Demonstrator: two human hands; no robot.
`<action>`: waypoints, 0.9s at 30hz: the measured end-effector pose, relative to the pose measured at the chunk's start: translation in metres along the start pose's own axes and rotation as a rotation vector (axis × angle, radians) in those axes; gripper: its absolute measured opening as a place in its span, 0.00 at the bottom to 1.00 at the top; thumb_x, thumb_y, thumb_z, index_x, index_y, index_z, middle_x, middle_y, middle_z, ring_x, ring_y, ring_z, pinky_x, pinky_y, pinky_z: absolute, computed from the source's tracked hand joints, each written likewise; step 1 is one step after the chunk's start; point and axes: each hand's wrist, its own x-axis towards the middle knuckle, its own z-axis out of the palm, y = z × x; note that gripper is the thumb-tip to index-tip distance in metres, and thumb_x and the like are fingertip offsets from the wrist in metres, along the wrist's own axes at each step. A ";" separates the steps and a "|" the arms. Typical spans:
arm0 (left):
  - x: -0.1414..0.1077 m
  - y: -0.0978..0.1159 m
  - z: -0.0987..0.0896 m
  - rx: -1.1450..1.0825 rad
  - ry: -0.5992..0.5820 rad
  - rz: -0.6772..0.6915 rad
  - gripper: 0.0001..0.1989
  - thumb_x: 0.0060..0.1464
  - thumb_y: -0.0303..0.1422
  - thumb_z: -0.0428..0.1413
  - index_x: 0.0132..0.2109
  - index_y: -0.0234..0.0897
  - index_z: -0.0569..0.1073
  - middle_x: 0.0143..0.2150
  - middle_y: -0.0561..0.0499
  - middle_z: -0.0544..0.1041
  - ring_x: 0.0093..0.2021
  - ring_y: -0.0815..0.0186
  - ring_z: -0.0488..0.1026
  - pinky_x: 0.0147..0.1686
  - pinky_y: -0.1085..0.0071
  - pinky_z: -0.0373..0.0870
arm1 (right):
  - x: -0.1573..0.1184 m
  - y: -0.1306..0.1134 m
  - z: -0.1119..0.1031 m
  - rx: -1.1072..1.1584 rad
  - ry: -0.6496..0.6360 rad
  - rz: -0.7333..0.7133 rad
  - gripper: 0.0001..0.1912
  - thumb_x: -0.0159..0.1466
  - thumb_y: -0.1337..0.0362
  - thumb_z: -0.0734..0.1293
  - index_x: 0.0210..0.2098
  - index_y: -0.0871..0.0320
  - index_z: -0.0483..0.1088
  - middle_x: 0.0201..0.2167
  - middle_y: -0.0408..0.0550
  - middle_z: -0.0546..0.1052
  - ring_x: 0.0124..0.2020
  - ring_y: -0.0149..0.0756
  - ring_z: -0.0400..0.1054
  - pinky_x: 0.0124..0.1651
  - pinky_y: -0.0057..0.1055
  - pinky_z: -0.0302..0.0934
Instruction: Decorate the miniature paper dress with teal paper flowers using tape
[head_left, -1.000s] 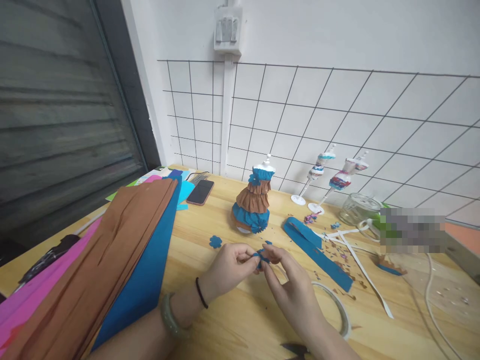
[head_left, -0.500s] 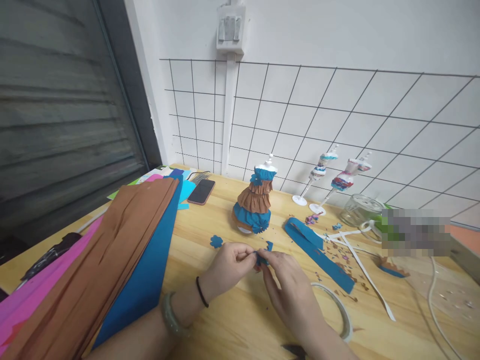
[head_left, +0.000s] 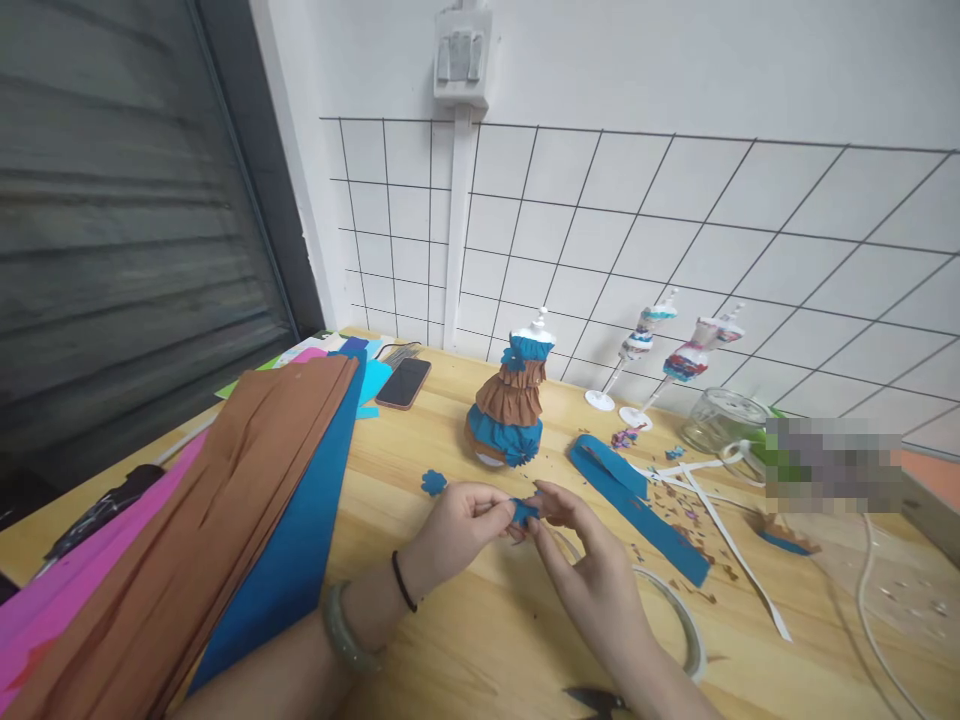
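My left hand (head_left: 469, 525), with a black band and a green bangle at the wrist, pinches a small piece of blue crepe paper (head_left: 523, 514) between thumb and fingertips. My right hand (head_left: 589, 565) meets it from the other side, thumb and forefinger at the paper's right edge. A blue paper flower (head_left: 433, 482) lies on the table just beyond my left hand. Farther back stands a small dress form (head_left: 517, 395) in a ruffled brown and blue paper dress, with blue flowers at its chest and hem.
Brown crepe paper (head_left: 202, 500) and blue sheets lie at left, near a phone (head_left: 403, 384). To the right are a blue paper strip (head_left: 652, 520), scraps, a tape roll (head_left: 694, 630) and a glass jar (head_left: 721, 418). Two slim dress forms (head_left: 686, 360) stand behind, by a wire grid.
My right hand's fingers have spread and shifted, so more of the blue paper shows between the hands. My left hand stays nearly in place. The dress form has not moved.
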 end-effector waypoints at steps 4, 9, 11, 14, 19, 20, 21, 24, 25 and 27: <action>-0.001 -0.003 0.001 0.016 -0.022 0.011 0.11 0.51 0.32 0.52 0.30 0.28 0.75 0.30 0.43 0.78 0.33 0.62 0.75 0.37 0.67 0.71 | 0.002 0.000 0.000 0.006 0.018 0.074 0.15 0.60 0.64 0.60 0.47 0.60 0.64 0.31 0.50 0.76 0.32 0.36 0.73 0.37 0.33 0.68; -0.003 -0.003 0.003 0.085 0.030 0.019 0.12 0.48 0.30 0.54 0.40 0.27 0.72 0.37 0.40 0.78 0.37 0.60 0.75 0.38 0.68 0.71 | 0.002 0.000 0.001 0.032 0.007 0.091 0.15 0.60 0.64 0.61 0.46 0.60 0.64 0.31 0.50 0.76 0.32 0.35 0.72 0.37 0.32 0.68; -0.003 -0.003 0.004 0.170 0.040 0.046 0.10 0.49 0.29 0.53 0.38 0.27 0.74 0.35 0.41 0.78 0.35 0.61 0.75 0.36 0.70 0.71 | 0.002 -0.001 0.001 0.058 0.004 0.089 0.15 0.60 0.64 0.61 0.46 0.60 0.64 0.31 0.50 0.76 0.32 0.35 0.72 0.38 0.33 0.68; -0.003 -0.004 0.003 0.227 0.031 0.079 0.09 0.49 0.29 0.52 0.34 0.28 0.75 0.33 0.43 0.78 0.33 0.62 0.75 0.34 0.71 0.70 | 0.003 -0.003 0.001 0.148 -0.011 0.120 0.14 0.60 0.63 0.62 0.46 0.59 0.64 0.30 0.49 0.76 0.32 0.36 0.71 0.39 0.35 0.67; -0.001 -0.005 0.002 0.043 0.053 0.020 0.08 0.49 0.31 0.54 0.33 0.28 0.74 0.31 0.44 0.78 0.32 0.63 0.75 0.35 0.69 0.71 | 0.005 -0.003 -0.001 0.423 -0.055 0.285 0.16 0.61 0.58 0.63 0.44 0.60 0.65 0.31 0.51 0.76 0.33 0.36 0.72 0.39 0.35 0.68; 0.000 -0.005 0.001 -0.002 0.058 0.006 0.08 0.49 0.32 0.55 0.33 0.28 0.73 0.30 0.44 0.78 0.32 0.63 0.75 0.36 0.69 0.72 | 0.006 -0.002 -0.001 0.471 -0.063 0.304 0.16 0.61 0.57 0.63 0.44 0.60 0.65 0.31 0.51 0.76 0.33 0.36 0.72 0.39 0.35 0.68; 0.000 -0.005 0.000 -0.035 0.057 -0.005 0.09 0.48 0.32 0.55 0.33 0.29 0.73 0.30 0.44 0.78 0.31 0.64 0.75 0.36 0.69 0.72 | 0.006 0.000 -0.001 0.506 -0.071 0.315 0.16 0.60 0.56 0.63 0.43 0.60 0.65 0.31 0.51 0.76 0.32 0.36 0.72 0.38 0.35 0.69; 0.001 -0.005 -0.002 -0.058 0.029 -0.006 0.10 0.48 0.33 0.56 0.33 0.28 0.74 0.30 0.45 0.78 0.31 0.65 0.75 0.36 0.70 0.71 | 0.008 0.004 -0.001 0.526 -0.092 0.319 0.16 0.58 0.54 0.65 0.40 0.60 0.68 0.30 0.51 0.77 0.31 0.37 0.73 0.36 0.35 0.69; 0.001 -0.005 -0.003 -0.050 0.014 -0.002 0.10 0.48 0.34 0.56 0.33 0.28 0.75 0.31 0.45 0.78 0.31 0.65 0.75 0.36 0.70 0.71 | 0.009 0.005 -0.001 0.518 -0.102 0.315 0.15 0.58 0.54 0.66 0.38 0.60 0.69 0.30 0.52 0.78 0.31 0.38 0.73 0.36 0.35 0.70; 0.001 -0.006 -0.004 -0.041 -0.019 0.001 0.11 0.49 0.35 0.56 0.34 0.29 0.75 0.31 0.45 0.78 0.32 0.65 0.75 0.36 0.70 0.71 | 0.010 0.005 -0.002 0.495 -0.121 0.299 0.14 0.56 0.55 0.67 0.34 0.60 0.73 0.30 0.52 0.78 0.31 0.39 0.73 0.36 0.36 0.69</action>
